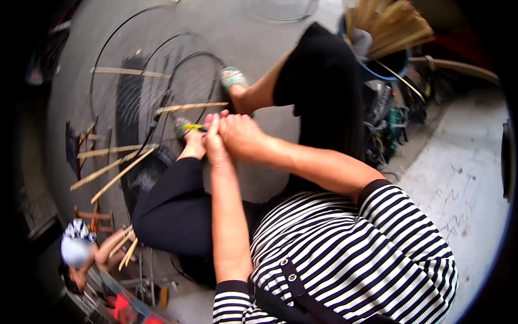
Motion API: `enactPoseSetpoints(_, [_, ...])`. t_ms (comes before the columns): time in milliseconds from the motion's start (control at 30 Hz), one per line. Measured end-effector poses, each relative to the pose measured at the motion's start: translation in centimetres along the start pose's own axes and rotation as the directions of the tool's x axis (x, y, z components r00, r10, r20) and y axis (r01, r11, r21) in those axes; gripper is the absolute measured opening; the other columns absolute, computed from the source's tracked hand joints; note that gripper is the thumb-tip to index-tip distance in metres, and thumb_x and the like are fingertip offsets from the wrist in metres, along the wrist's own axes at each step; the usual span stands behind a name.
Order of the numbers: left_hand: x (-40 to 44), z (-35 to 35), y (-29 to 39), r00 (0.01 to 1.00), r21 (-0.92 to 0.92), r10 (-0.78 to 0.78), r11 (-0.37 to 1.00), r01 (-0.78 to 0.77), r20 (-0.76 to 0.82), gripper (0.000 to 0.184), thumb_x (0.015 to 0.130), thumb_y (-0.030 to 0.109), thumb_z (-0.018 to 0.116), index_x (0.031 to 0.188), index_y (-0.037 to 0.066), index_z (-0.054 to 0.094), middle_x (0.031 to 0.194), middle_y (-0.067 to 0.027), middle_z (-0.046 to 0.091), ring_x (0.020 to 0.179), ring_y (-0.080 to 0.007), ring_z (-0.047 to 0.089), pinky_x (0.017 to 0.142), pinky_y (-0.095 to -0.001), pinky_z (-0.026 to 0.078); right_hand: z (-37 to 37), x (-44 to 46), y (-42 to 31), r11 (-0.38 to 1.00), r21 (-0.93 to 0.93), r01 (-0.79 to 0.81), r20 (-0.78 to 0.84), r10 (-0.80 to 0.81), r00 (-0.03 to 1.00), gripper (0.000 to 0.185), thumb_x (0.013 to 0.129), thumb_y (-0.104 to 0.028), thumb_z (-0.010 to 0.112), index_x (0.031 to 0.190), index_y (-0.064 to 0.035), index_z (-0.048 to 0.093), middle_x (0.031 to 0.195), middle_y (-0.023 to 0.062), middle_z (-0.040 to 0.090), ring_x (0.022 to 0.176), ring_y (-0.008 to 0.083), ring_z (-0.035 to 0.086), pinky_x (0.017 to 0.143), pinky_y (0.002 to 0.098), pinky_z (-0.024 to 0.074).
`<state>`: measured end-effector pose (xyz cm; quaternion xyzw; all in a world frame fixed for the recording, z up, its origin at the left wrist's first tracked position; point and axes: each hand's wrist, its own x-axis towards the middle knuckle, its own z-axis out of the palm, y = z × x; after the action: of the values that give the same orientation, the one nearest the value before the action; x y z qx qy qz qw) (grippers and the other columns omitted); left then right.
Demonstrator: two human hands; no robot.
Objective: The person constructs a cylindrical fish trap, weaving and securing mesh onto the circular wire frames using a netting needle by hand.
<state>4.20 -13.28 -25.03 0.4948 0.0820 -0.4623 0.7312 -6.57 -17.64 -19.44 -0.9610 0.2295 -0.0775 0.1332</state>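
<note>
My left hand [215, 141] and my right hand [242, 136] are pressed together in front of my knees, both with fingers closed. A small yellow tool [193, 127] with a dark end sticks out on the left side of my left hand; blur hides how it is gripped. Whatever lies between the hands is hidden by the fingers. Just beyond the fingertips, a pale wooden strip [190, 107] runs to the left; I cannot tell whether it touches them.
Thin black cable loops [171, 81] and wooden strips [123, 175] lie on the grey floor [259, 48]. A blue bucket [386, 74] holds many wooden sticks [391, 27]. Tools [386, 116] sit beside it. Another person [81, 251] is at lower left, near more strips [127, 249].
</note>
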Motion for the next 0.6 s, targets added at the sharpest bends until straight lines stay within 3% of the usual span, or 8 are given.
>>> enactPoseSetpoints(100, [3.7, -4.1, 2.6, 0.973, 0.085, -0.218, 0.974, 0.211, 0.075, 0.024, 0.09, 0.0, 0.06, 0.113, 0.006, 0.054, 0.087, -0.0112, 0.062, 0.08, -0.0197, 0.061, 0.069, -0.0299, 0.052, -8.0, -3.8, 0.6, 0.969, 0.09, 0.229, -0.069, -0.223, 0.972, 0.034, 0.08, -0.022, 0.062, 0.109, -0.0032, 0.064, 0.103, 0.0105, 0.065, 0.087, 0.0242, 0.062, 0.078, 0.0415, 0.0485])
enactPoseSetpoints(167, [5.4, -7.0, 1.4, 0.997, 0.105, -0.034, 0.994, 0.027, 0.071, 0.037, 0.088, -0.004, 0.06, 0.123, 0.004, 0.051, 0.09, -0.0099, 0.06, 0.08, -0.0185, 0.06, 0.065, -0.0274, 0.051, -17.1, -7.9, 4.4, 0.868, 0.354, 0.349, -0.715, 0.011, 0.699, 0.028, 0.078, -0.011, 0.065, 0.105, -0.0044, 0.065, 0.1, 0.01, 0.066, 0.085, 0.0242, 0.063, 0.074, 0.0382, 0.0497])
enactPoseSetpoints(233, [4.0, -5.2, 1.6, 0.988, 0.312, 0.153, 0.94, -0.135, -0.034, 0.048, 0.086, -0.008, 0.06, 0.131, 0.003, 0.046, 0.094, -0.0092, 0.058, 0.077, -0.0164, 0.058, 0.061, -0.0257, 0.049, -16.3, -11.9, 9.5, 0.925, 0.367, 0.103, -0.708, 0.206, 0.676, 0.024, 0.076, 0.0, 0.065, 0.1, -0.0034, 0.065, 0.095, 0.0118, 0.065, 0.084, 0.0273, 0.064, 0.072, 0.0363, 0.0505])
enactPoseSetpoints(300, [2.2, -2.8, 1.6, 0.97, 0.383, 0.218, 0.909, -0.163, -0.104, 0.052, 0.085, -0.008, 0.061, 0.134, -0.001, 0.043, 0.104, -0.0094, 0.056, 0.073, -0.0153, 0.057, 0.059, -0.025, 0.047, -11.0, -15.0, 15.4, 0.758, 0.589, -0.281, -0.481, 0.608, 0.631, 0.022, 0.081, -0.003, 0.064, 0.103, -0.0009, 0.061, 0.094, 0.0179, 0.064, 0.083, 0.0357, 0.063, 0.073, 0.0401, 0.0516])
enactPoseSetpoints(400, [1.7, -2.8, 1.2, 0.977, 0.441, 0.211, 0.876, -0.194, 0.01, 0.055, 0.084, -0.007, 0.062, 0.134, -0.003, 0.041, 0.114, -0.0119, 0.058, 0.07, -0.0147, 0.058, 0.058, -0.0249, 0.047, 0.1, -19.6, 22.6, 0.581, 0.122, -0.805, -0.014, 0.812, 0.584, 0.044, 0.086, -0.025, 0.065, 0.118, 0.0012, 0.052, 0.104, 0.0234, 0.062, 0.093, 0.0403, 0.063, 0.079, 0.0462, 0.0515])
enactPoseSetpoints(433, [2.2, -4.5, 0.9, 0.984, 0.479, 0.169, 0.86, -0.176, 0.058, 0.055, 0.084, -0.007, 0.062, 0.134, -0.003, 0.041, 0.116, -0.0133, 0.059, 0.071, -0.0149, 0.059, 0.059, -0.0249, 0.047, 3.2, -20.5, 23.9, 0.472, 0.033, -0.881, 0.206, 0.86, 0.468, 0.054, 0.087, -0.033, 0.063, 0.124, 0.0021, 0.047, 0.11, 0.0255, 0.061, 0.099, 0.0421, 0.062, 0.083, 0.0495, 0.0503])
enactPoseSetpoints(500, [1.3, -5.2, 0.0, 0.98, 0.483, 0.192, 0.853, -0.195, 0.057, 0.043, 0.083, -0.005, 0.066, 0.124, -0.006, 0.052, 0.105, -0.0139, 0.065, 0.079, -0.0172, 0.064, 0.059, -0.0244, 0.049, 6.0, -20.6, 24.3, 0.555, -0.053, -0.83, 0.19, 0.822, 0.537, 0.059, 0.086, -0.037, 0.063, 0.124, 0.0041, 0.045, 0.116, 0.029, 0.059, 0.102, 0.0433, 0.061, 0.083, 0.0487, 0.0514])
enactPoseSetpoints(600, [-2.2, -3.7, 0.5, 0.998, 0.526, 0.013, 0.85, 0.017, -0.054, 0.032, 0.087, 0.007, 0.069, 0.118, 0.0, 0.059, 0.091, -0.0079, 0.066, 0.068, -0.0105, 0.059, 0.055, -0.0217, 0.043, 10.3, -21.0, 27.9, 0.545, 0.013, -0.838, 0.313, 0.794, 0.521, 0.038, 0.086, -0.022, 0.056, 0.112, 0.0068, 0.055, 0.097, 0.0269, 0.067, 0.087, 0.0411, 0.068, 0.073, 0.0478, 0.0551])
